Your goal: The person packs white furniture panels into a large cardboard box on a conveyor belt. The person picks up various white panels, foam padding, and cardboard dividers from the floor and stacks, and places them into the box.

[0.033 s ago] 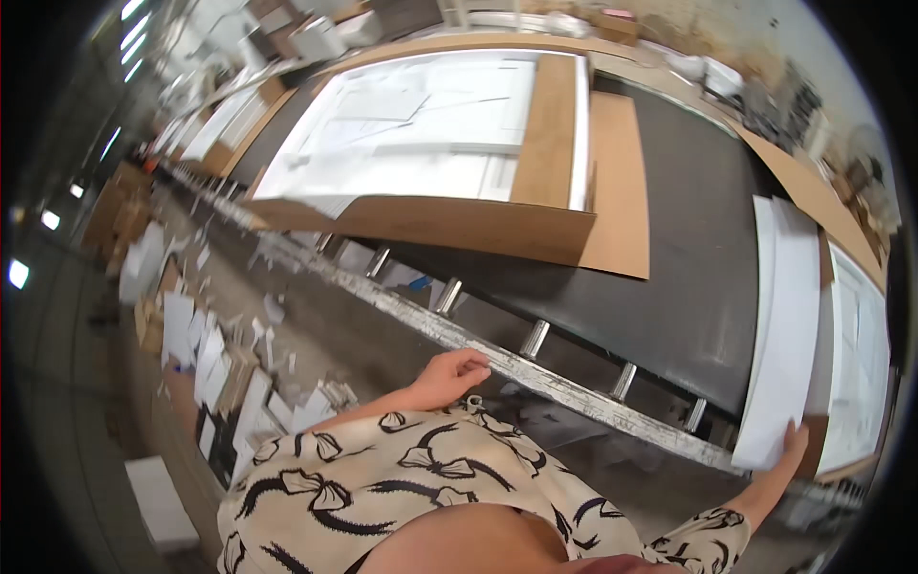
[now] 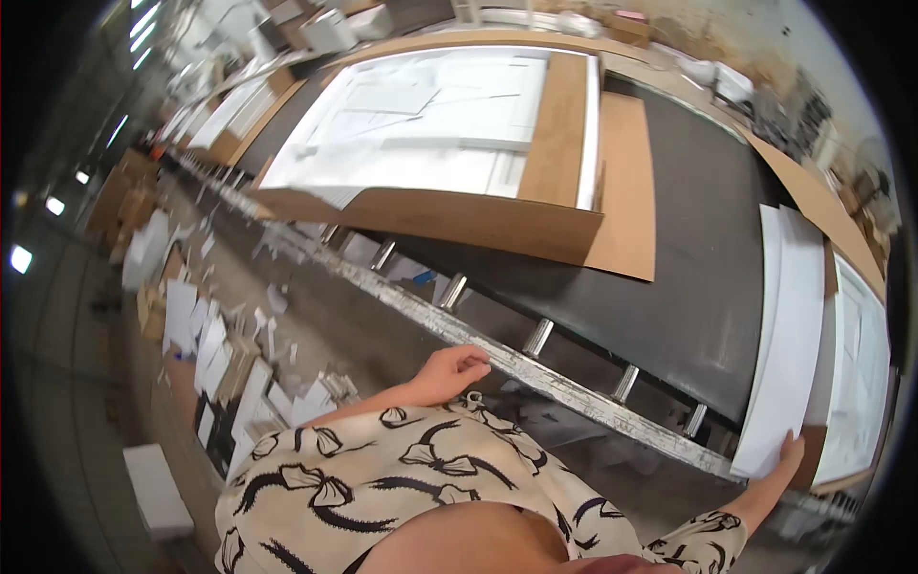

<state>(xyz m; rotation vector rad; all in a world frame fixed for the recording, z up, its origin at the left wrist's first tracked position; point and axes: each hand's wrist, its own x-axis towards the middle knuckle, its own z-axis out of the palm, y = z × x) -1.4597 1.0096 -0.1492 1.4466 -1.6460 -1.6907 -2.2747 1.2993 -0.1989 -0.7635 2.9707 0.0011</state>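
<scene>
Head view: right hand [image 2: 788,459] is at the near end of the long white sheets [image 2: 786,335], which lie across the black conveyor belt [image 2: 703,253] beside the right-hand open carton [image 2: 821,383]; can't tell whether its fingers pinch or just rest. Left hand [image 2: 453,373] is loosely curled, nothing seen in it, near the worn rail [image 2: 598,400]. Suggest supporting both sheet edges, keeping them flat, clear of carton flaps.

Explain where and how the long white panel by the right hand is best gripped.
Likely pinch the near end of the white panel, from the person's side: it runs lengthwise away, its narrow end at the rail, where the right hand touches it.
</scene>
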